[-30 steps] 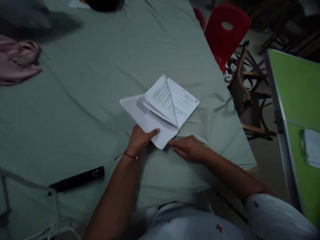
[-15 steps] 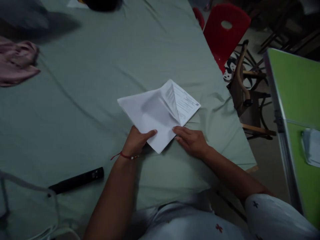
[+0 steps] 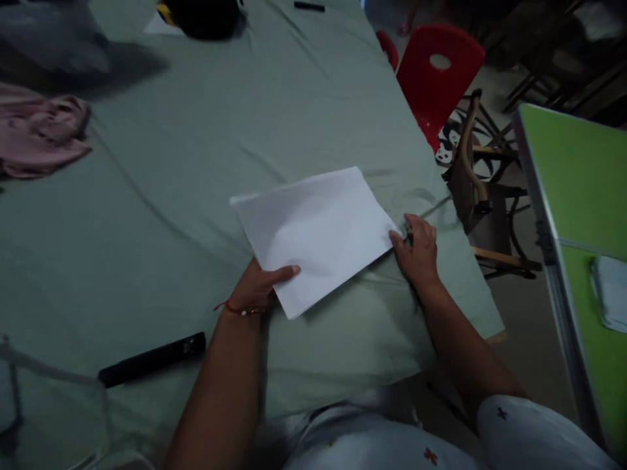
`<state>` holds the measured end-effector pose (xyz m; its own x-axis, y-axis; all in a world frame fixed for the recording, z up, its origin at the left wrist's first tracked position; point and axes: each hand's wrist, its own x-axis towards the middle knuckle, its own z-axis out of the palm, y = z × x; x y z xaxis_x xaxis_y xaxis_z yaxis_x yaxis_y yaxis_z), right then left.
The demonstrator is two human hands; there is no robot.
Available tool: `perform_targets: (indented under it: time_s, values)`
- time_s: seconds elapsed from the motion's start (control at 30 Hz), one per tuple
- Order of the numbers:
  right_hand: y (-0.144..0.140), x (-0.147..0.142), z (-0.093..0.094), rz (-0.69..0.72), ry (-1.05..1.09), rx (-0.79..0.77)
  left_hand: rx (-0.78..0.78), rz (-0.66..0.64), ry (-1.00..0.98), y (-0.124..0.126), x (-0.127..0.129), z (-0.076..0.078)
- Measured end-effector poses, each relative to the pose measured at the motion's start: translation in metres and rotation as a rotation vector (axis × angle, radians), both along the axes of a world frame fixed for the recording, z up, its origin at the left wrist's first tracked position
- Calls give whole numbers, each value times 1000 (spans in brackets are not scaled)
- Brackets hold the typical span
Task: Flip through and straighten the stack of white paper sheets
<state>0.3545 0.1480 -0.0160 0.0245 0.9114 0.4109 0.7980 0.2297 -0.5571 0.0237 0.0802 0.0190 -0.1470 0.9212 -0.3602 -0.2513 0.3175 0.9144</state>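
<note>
A white stack of paper sheets point(image 3: 323, 228) lies slanted over the cloth-covered table, its blank side facing up. My left hand point(image 3: 259, 287) grips the lower left edge, thumb on top and fingers hidden beneath. At the right corner, my right hand point(image 3: 416, 251) has its thumb on the paper's tip and its fingers curled just beyond it. The printed side seen earlier is hidden now. A red string bracelet point(image 3: 242, 311) circles my left wrist.
A black stick-shaped object point(image 3: 153, 359) rests left of my left forearm. Pink cloth point(image 3: 44, 134) and a dark round object point(image 3: 208, 16) lie farther off. Right of the green tablecloth point(image 3: 196, 117) stand a red chair point(image 3: 438, 85) and a green folding table point(image 3: 578, 176).
My right hand has moved right and slightly up to the paper's right corner. The folded-back sheet now lies flat, covering the print. My left hand keeps its grip.
</note>
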Motion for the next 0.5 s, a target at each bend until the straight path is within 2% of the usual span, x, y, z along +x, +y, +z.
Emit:
perform_targets:
  time_s: [0.07, 0.17, 0.3, 0.4, 0.5]
  values:
    - [4, 3, -4, -27, 77, -35, -26, -45, -1, -4, -5, -3]
    - [9, 7, -9, -8, 321, -164, -56, -57, 4, -11, -10, -3]
    - [13, 10, -8, 46, 662, -301, -56, -44, -2, -20, -10, 7]
    - [12, 10, -4, 89, 783, -398, -42, -95, -38, -23, -11, 14]
    - [9, 7, 0, 169, 829, -440, 8, -162, -31, -21, -16, 15]
